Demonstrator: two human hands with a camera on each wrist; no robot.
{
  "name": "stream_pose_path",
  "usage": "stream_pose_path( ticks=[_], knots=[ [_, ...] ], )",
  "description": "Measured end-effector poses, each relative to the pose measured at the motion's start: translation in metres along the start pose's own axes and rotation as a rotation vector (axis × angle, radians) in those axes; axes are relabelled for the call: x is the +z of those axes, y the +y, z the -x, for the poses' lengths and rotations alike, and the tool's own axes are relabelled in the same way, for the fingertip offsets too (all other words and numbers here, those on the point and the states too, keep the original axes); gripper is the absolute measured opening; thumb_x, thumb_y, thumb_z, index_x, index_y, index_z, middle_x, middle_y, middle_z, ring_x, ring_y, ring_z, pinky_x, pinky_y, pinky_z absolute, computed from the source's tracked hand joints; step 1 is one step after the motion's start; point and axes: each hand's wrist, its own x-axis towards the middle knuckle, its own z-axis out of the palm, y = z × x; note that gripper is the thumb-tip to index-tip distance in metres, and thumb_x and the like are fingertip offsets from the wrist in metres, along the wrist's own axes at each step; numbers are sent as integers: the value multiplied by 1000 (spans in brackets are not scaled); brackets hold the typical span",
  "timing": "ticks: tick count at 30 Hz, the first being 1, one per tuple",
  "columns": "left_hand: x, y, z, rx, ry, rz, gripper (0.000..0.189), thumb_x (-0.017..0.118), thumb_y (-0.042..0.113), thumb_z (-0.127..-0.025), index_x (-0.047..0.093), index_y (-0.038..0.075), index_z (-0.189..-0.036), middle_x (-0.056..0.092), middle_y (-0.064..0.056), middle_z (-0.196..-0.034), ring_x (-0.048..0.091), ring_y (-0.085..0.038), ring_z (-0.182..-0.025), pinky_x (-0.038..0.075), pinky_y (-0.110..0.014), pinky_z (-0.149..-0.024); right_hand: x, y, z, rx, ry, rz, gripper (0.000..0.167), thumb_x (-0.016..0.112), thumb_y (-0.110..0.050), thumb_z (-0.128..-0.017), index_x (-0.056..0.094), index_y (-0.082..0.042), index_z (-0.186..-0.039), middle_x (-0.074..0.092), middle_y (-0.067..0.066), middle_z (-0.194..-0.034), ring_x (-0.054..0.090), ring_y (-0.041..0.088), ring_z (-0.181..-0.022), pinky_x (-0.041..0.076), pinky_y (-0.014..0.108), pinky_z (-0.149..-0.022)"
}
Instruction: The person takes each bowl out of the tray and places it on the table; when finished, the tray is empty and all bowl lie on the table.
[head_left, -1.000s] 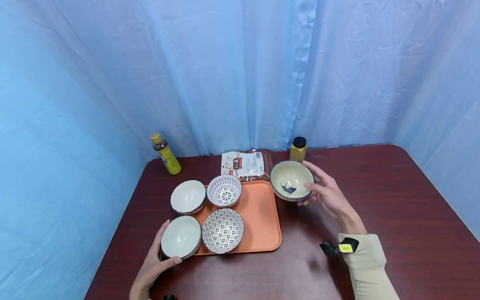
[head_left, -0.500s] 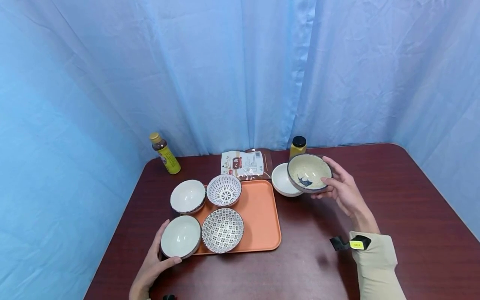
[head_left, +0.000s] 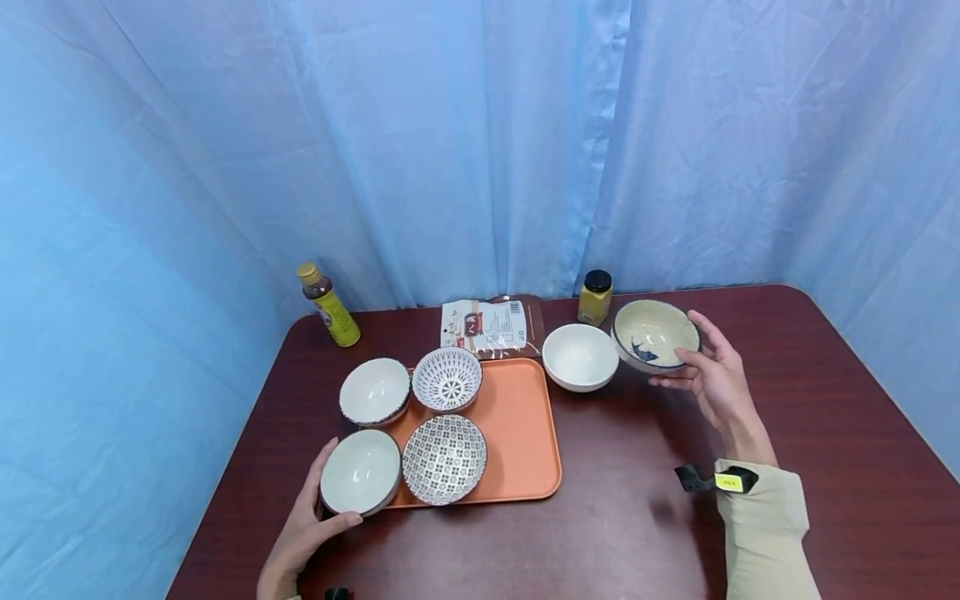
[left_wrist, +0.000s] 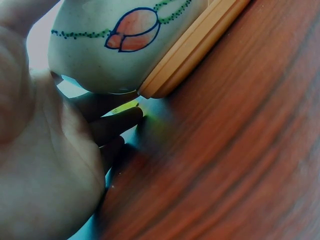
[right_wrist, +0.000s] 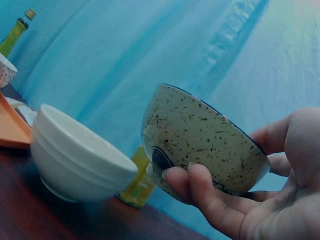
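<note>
My right hand (head_left: 723, 385) grips a speckled cream bowl (head_left: 654, 329) with a dark blue rim and a blue fish inside. In the right wrist view this bowl (right_wrist: 200, 137) is tilted and held off the table, fingers underneath. Just left of it stands a plain white bowl (head_left: 580, 358). At the orange tray's front left corner, my left hand (head_left: 303, 529) holds a pale bowl (head_left: 362, 472) by its side, thumb in front and fingers round the left. The left wrist view shows a pink bud painted on this bowl (left_wrist: 95, 60).
The orange tray (head_left: 523, 433) also bears a geometric-patterned bowl (head_left: 444, 460), a radiating-pattern bowl (head_left: 447, 381) and a white bowl with a dark rim (head_left: 375, 392) overhanging its left edge. Behind are a food pouch (head_left: 491, 325), a yellow jar (head_left: 595, 304) and a green-labelled bottle (head_left: 333, 312). Blue curtains surround the table.
My right hand has carried the fish bowl rightward and slightly back, uncovering the white bowl that it hid. The left hand and its bowl have stayed in place.
</note>
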Motion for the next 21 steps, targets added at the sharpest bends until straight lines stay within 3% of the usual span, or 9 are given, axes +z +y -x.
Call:
stream_pose_path(
  ticks=[7, 14, 21],
  knots=[
    [0, 1, -1, -3, 2, -2, 106, 78, 6, -79, 15, 25, -162, 25, -4, -162, 31, 13, -127, 31, -19, -101, -13, 6, 0, 36, 84, 58, 68, 46, 5, -101, 21, -19, -159, 17, 12, -158, 76, 17, -73, 61, 36, -62],
    [1, 3, -1, -14, 7, 4, 107, 78, 6, -78, 15, 23, -162, 26, -6, -161, 31, 12, -126, 28, -49, -109, -23, 14, -3, 87, 132, 93, 69, 47, 4, -101, 20, -22, -159, 13, 12, -160, 75, 17, -68, 60, 34, -60],
    [1, 3, -1, -18, 6, 4, 107, 78, 5, -78, 15, 22, -162, 25, -5, -161, 32, 11, -127, 29, -41, -107, -31, 23, -2, 128, 165, 144, 71, 45, 4, -101, 15, -20, -161, 14, 16, -157, 74, 19, -65, 60, 34, -61]
  ],
)
